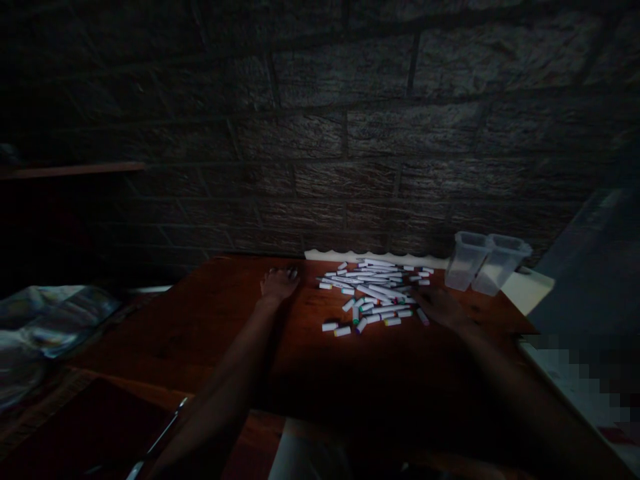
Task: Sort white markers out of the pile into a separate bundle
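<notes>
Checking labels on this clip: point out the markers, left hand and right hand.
Markers (371, 293): head view, on a white barrel mid-pile.
Left hand (279, 285): head view, on the back.
Right hand (441, 307): head view, on the back.

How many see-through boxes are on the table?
2. One see-through box stands near the right end of the table, beyond the right hand; the other box stands just to its right. I can't see any hidden ones.
</notes>
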`<act>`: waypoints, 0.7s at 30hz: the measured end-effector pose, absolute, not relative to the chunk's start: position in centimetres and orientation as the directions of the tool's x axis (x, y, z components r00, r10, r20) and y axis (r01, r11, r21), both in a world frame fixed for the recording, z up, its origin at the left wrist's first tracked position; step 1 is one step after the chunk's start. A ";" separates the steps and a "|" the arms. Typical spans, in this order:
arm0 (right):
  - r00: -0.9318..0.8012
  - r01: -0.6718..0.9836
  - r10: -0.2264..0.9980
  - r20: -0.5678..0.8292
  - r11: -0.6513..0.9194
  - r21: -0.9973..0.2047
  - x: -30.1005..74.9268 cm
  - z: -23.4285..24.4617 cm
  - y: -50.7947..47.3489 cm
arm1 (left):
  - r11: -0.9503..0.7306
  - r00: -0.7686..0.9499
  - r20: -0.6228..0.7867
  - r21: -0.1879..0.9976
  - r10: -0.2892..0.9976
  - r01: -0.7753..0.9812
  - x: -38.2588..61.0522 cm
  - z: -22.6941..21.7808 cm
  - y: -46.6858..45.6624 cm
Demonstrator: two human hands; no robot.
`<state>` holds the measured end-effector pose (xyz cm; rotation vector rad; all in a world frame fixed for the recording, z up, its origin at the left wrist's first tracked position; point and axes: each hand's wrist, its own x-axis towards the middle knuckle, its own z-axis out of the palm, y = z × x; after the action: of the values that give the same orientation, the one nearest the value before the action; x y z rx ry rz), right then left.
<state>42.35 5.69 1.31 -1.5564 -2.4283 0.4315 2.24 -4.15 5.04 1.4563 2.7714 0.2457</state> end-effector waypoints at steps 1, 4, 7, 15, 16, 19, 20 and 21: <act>-0.412 0.844 0.910 0.034 0.396 -0.361 42.4 1.2 5.8 | 0.539 -0.550 0.039 0.158 0.834 0.827 1.8 5.0 -4.1; -0.413 0.843 0.910 0.034 0.397 -0.362 42.5 0.9 6.0 | 0.486 -0.498 0.012 0.193 0.867 0.852 1.0 4.9 -4.0; -0.418 0.839 0.908 0.038 0.402 -0.367 42.6 0.6 6.3 | 0.484 -0.498 0.028 0.197 0.867 0.853 1.0 4.7 -4.0; -0.408 0.833 0.913 0.023 0.382 -0.400 42.6 0.9 6.0 | 0.499 -0.520 0.095 0.177 0.849 0.848 1.3 4.1 -3.7; -0.404 0.835 0.914 0.023 0.379 -0.398 42.6 0.9 6.0 | 0.503 -0.523 0.103 0.173 0.846 0.847 1.3 3.9 -3.7; -0.391 0.849 0.920 0.009 0.364 -0.383 42.6 1.0 5.9 | 0.507 -0.527 0.113 0.170 0.842 0.845 1.2 3.7 -3.6; -0.389 0.851 0.921 0.005 0.362 -0.380 42.6 1.0 6.0 | 0.509 -0.530 0.112 0.172 0.840 0.843 1.2 3.7 -3.6; -0.391 0.851 0.920 0.002 0.362 -0.380 42.6 1.0 6.0 | 0.512 -0.534 0.110 0.177 0.838 0.841 1.2 3.7 -3.6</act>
<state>42.57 5.98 0.99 -1.5927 -2.4078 0.4739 1.15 -3.59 3.71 1.5217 2.7407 0.3297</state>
